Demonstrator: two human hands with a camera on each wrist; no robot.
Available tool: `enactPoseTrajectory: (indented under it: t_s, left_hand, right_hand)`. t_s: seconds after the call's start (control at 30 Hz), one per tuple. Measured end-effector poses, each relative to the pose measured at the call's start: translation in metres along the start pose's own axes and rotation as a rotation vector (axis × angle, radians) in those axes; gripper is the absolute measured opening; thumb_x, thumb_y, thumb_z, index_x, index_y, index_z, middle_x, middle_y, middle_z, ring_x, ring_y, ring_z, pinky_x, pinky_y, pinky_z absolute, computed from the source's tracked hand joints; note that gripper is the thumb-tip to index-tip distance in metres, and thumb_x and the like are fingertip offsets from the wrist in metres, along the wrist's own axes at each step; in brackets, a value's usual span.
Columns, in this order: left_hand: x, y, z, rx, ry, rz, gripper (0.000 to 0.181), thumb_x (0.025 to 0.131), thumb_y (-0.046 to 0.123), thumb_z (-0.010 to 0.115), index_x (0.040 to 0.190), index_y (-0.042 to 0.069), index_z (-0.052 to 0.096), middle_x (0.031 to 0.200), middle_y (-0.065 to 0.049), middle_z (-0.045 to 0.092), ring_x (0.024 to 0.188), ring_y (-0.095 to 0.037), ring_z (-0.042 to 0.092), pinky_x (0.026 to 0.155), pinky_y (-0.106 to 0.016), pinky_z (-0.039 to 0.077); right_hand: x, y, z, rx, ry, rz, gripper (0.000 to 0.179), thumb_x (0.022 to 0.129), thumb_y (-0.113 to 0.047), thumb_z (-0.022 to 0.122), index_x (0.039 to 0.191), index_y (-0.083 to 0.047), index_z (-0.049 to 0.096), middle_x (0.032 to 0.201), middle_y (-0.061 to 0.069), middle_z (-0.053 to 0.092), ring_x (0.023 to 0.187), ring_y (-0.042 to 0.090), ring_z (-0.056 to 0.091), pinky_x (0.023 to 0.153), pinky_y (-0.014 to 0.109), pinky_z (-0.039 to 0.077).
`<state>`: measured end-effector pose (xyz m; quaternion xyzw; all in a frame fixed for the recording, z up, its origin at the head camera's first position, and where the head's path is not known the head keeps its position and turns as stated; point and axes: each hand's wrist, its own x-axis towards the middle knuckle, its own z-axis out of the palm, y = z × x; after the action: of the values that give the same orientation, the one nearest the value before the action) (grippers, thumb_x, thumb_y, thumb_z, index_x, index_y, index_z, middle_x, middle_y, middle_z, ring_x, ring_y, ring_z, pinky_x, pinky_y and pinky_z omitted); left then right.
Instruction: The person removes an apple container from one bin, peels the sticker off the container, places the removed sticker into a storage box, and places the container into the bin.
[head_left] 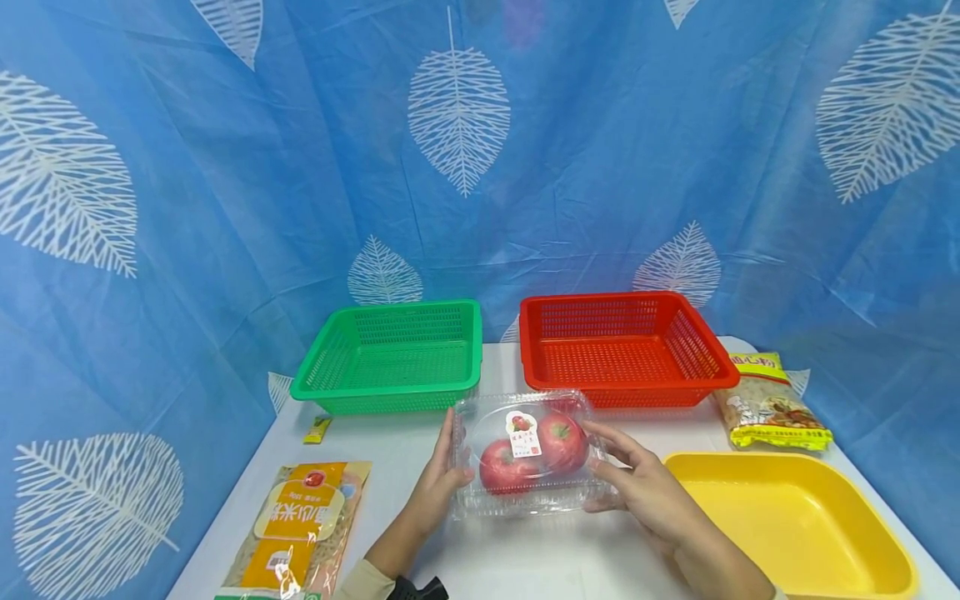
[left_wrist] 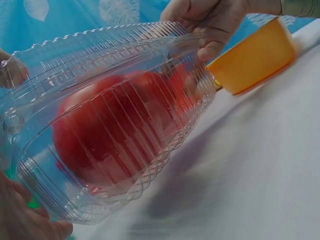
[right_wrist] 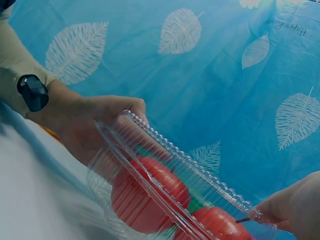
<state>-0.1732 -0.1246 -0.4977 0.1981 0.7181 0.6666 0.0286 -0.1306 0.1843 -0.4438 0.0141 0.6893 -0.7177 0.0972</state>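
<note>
A clear plastic clamshell box point(head_left: 480, 498) with two red apples point(head_left: 564, 443) inside is held up above the white table. On its lid is a white label point(head_left: 525, 442) with a fruit picture. My left hand point(head_left: 435, 483) grips the box's left side, thumb on top. The right hand point(head_left: 647, 487) holds the opposite side, thumb and fingers at the edge. In the left wrist view the box point(left_wrist: 115, 135) is tilted and the apples show through its ribbed wall. The right wrist view shows the left hand point(right_wrist: 102, 122) around the far end.
Behind stand a green basket point(head_left: 386, 400) and a red basket point(head_left: 630, 398). A yellow tub point(head_left: 787, 533) is at right, below a yellow-topped food bag point(head_left: 772, 408). At left lie an orange-labelled food packet point(head_left: 300, 517) and a small yellow packet point(head_left: 317, 430).
</note>
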Motion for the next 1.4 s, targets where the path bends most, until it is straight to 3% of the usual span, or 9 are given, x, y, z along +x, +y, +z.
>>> enactPoseTrajectory:
  t_s: [0.27, 0.53, 0.8, 1.03, 1.27, 1.4]
  left_hand:
    - [-0.003, -0.003, -0.002, 0.015, 0.0, -0.004, 0.094, 0.092, 0.007, 0.05, 0.17, 0.011, -0.003, 0.174, -0.018, -0.008, 0.156, -0.041, -0.011, 0.12, -0.063, 0.0]
    - [-0.004, -0.007, -0.003, 0.015, 0.012, -0.036, 0.094, 0.092, 0.008, 0.05, 0.17, 0.011, -0.003, 0.174, -0.017, -0.007, 0.157, -0.04, -0.009, 0.12, -0.063, 0.0]
    - [-0.005, -0.01, -0.003, 0.025, 0.009, -0.054, 0.092, 0.093, 0.005, 0.046, 0.169, 0.009, -0.006, 0.174, -0.015, -0.009, 0.157, -0.039, -0.009, 0.121, -0.062, 0.002]
    - [-0.005, -0.011, -0.003, 0.043, 0.018, -0.052, 0.094, 0.092, 0.007, 0.048, 0.169, 0.009, -0.004, 0.174, -0.017, -0.008, 0.157, -0.041, -0.01, 0.12, -0.065, -0.001]
    - [-0.004, -0.017, -0.006, 0.033, 0.006, -0.057, 0.094, 0.091, 0.008, 0.047, 0.169, 0.01, -0.005, 0.173, -0.017, -0.011, 0.156, -0.041, -0.013, 0.119, -0.066, -0.004]
    - [-0.003, -0.02, -0.009, 0.021, 0.007, -0.063, 0.094, 0.09, 0.007, 0.046, 0.169, 0.01, -0.004, 0.173, -0.018, -0.011, 0.156, -0.042, -0.013, 0.118, -0.067, -0.005]
  right_hand:
    - [0.001, 0.009, 0.003, -0.075, 0.031, 0.004, 0.056, 0.101, -0.013, 0.071, 0.155, -0.017, 0.054, 0.163, 0.022, 0.036, 0.129, 0.04, 0.052, 0.078, 0.049, 0.061]
    - [0.001, 0.016, 0.006, -0.19, 0.051, -0.037, 0.058, 0.102, -0.018, 0.071, 0.156, -0.017, 0.052, 0.16, 0.025, 0.039, 0.135, 0.042, 0.048, 0.102, 0.054, 0.047]
    - [-0.001, 0.02, 0.009, -0.201, 0.061, -0.063, 0.057, 0.103, -0.018, 0.069, 0.157, -0.018, 0.052, 0.162, 0.024, 0.036, 0.142, 0.045, 0.04, 0.108, 0.063, 0.039]
    - [0.0, 0.026, 0.014, -0.218, 0.085, -0.067, 0.057, 0.104, -0.021, 0.068, 0.158, -0.019, 0.05, 0.162, 0.029, 0.035, 0.133, 0.046, 0.05, 0.107, 0.068, 0.038]
    - [0.0, 0.031, 0.018, -0.176, 0.062, -0.082, 0.058, 0.106, -0.019, 0.063, 0.161, -0.017, 0.044, 0.168, 0.025, 0.024, 0.149, 0.054, 0.024, 0.115, 0.069, 0.025]
    - [0.0, 0.033, 0.02, -0.198, 0.057, -0.093, 0.058, 0.106, -0.018, 0.063, 0.161, -0.016, 0.043, 0.168, 0.026, 0.025, 0.146, 0.056, 0.03, 0.113, 0.069, 0.029]
